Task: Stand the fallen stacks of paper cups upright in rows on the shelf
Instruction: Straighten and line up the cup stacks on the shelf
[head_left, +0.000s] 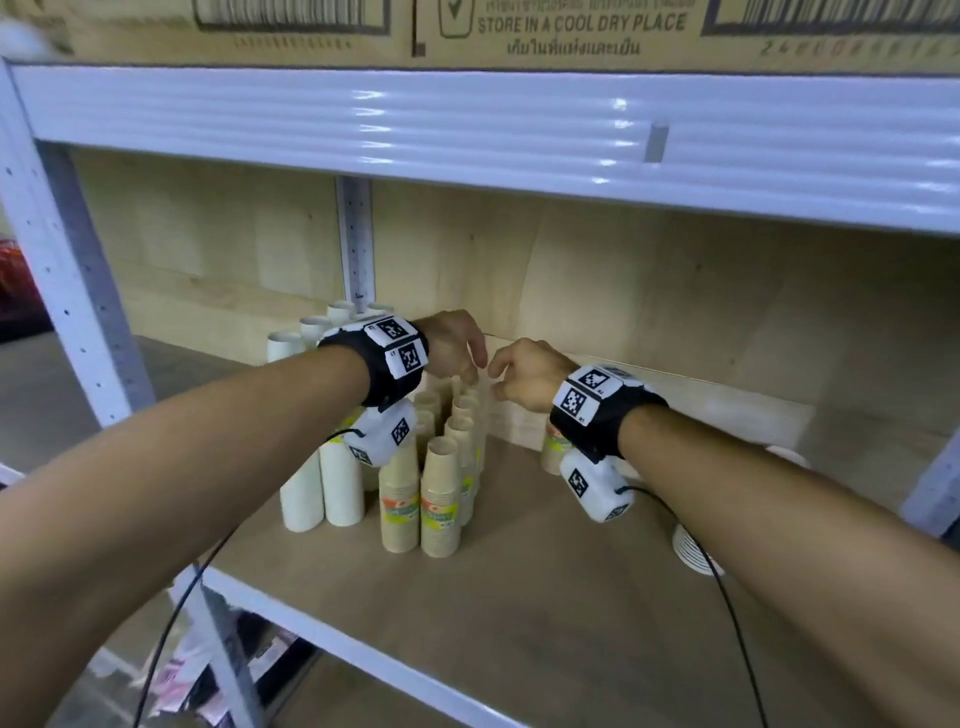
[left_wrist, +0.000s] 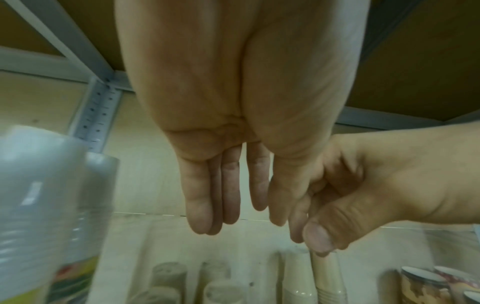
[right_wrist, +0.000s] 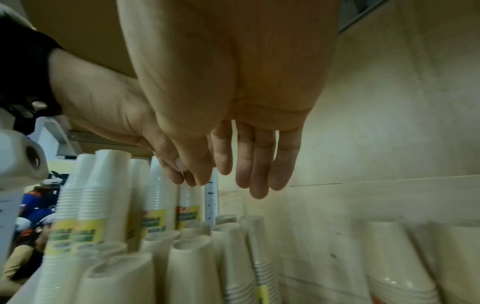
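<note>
Head view: cardboard boxes (head_left: 467, 31) above; fallen stack (head_left: 693, 551) right.

Shelf frame (head_left: 467, 135): glossy white metal; shelf board (head_left: 545, 597) and back panel (head_left: 675, 291): pale wood grain. White cup stacks (head_left: 340, 483): plain white. Kraft cup stacks (head_left: 440, 499): tan-brown, each wrapped with a label band in orange, green and yellow. Wristbands (head_left: 387, 364): black, carrying white tiles with black square-code patterns; camera housings (head_left: 597, 488) below them: white with the same black markers. Cartons (head_left: 519, 31) on upper shelf: brown cardboard, black print and barcodes. Cables (head_left: 727, 597): black.
</note>
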